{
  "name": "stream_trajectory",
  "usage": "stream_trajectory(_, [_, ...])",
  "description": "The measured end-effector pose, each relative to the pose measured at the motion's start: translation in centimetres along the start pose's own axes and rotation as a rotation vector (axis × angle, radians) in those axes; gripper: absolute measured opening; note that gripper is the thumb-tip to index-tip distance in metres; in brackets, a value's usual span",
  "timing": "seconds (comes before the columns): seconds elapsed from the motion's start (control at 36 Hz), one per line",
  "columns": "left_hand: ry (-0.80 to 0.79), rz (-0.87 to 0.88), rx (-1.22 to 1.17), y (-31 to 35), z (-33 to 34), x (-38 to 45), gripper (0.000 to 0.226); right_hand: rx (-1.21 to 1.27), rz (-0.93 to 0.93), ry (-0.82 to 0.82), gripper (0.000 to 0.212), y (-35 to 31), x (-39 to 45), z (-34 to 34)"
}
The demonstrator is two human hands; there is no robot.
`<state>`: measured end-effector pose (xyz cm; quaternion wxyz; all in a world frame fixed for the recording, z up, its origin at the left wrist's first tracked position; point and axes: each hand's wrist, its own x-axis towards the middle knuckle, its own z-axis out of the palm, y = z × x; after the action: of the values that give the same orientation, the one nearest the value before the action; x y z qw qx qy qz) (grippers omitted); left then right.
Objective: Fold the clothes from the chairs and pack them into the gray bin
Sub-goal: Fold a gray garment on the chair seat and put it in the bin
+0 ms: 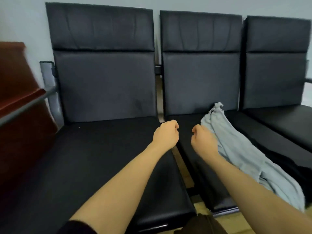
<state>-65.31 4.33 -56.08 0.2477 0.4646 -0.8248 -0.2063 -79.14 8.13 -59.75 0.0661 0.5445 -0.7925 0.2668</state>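
Three chairs stand side by side against the wall (20, 22) — a left chair (104, 85), a middle chair (200, 81) and a right chair (276, 65). A garment (239, 152) lies on the middle chair's seat, toward its right side. The left hand (166, 135) hovers over the left seat's right edge — the right hand (203, 141) is just beside the garment's left edge.

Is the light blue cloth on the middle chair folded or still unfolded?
Unfolded. The light blue cloth lies crumpled and stretched along the middle chair seat, bunched at its far end, with no neat fold edges.
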Motion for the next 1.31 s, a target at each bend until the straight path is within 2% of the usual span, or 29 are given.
stream_trajectory(0.19, [-0.138, 0.081, -0.024, 3.2, 8.3, 4.2, 0.029, -0.294, 0.095, -0.028, 0.025, 7.6, 2.0, 0.9])
stream_trajectory(0.25, [-0.158, 0.098, -0.021, 3.3, 10.2, 4.8, 0.031, -0.409, 0.108, -0.038, 0.035, 8.7, 2.3, 1.0])
stream_trajectory(0.36, [-0.224, 0.141, 0.059, 3.9, 12.9, 6.0, 0.038, -0.555, 0.115, -0.170, 0.028, 11.1, 2.9, 2.1])
stream_trajectory(0.42, [-0.249, 0.160, 0.088, 4.1, 13.6, 6.6, 0.044, -0.495, 0.113, -0.137, 0.023, 11.2, 3.0, 2.1])
stream_trajectory(0.5, [-0.268, 0.168, 0.080, 4.1, 14.0, 7.4, 0.056, -0.217, 0.138, 0.032, 0.006, 11.4, 3.5, 2.5])
stream_trajectory(0.61, [-0.255, 0.178, -0.002, 3.5, 13.7, 8.5, 0.061, -0.049, 0.017, 0.303, 0.027, 12.1, 4.3, 3.0])
stream_trajectory(0.69, [-0.244, 0.202, -0.144, 3.3, 13.5, 9.3, 0.059, 0.062, -0.091, 0.368, 0.019, 11.0, 4.6, 2.2])
stream_trajectory(0.78, [-0.203, 0.233, -0.299, 3.6, 13.0, 9.6, 0.060, 0.169, -0.161, 0.425, 0.020, 9.3, 5.1, 1.6])
stream_trajectory(0.86, [-0.132, 0.220, -0.443, 3.8, 12.2, 9.8, 0.057, 0.305, -0.189, 0.438, 0.025, 8.5, 5.4, 0.9])
stream_trajectory(0.97, [-0.128, 0.244, -0.452, 4.0, 10.9, 9.6, 0.053, 0.418, -0.220, 0.394, 0.021, 8.3, 4.5, -0.3])
stream_trajectory(1.08, [-0.135, 0.257, -0.344, 4.3, 10.0, 9.4, 0.019, 0.463, -0.128, 0.228, 0.020, 8.1, 3.7, -0.9])
stream_trajectory(1.14, [-0.087, 0.218, -0.371, 4.1, 9.8, 9.3, 0.014, 0.470, -0.101, 0.200, 0.017, 8.3, 3.5, -1.0])
stream_trajectory(1.19, [-0.038, 0.162, -0.428, 3.6, 9.4, 9.1, 0.015, 0.413, -0.054, 0.221, 0.017, 8.6, 3.4, -1.2])
stream_trajectory(1.25, [-0.006, 0.114, -0.446, 2.9, 9.0, 8.8, 0.016, 0.246, 0.031, 0.222, 0.015, 9.4, 3.4, -1.0])
stream_trajectory(1.31, [0.009, 0.097, -0.401, 2.3, 8.7, 8.4, 0.014, 0.053, 0.159, 0.151, 0.027, 10.3, 3.2, -0.4])
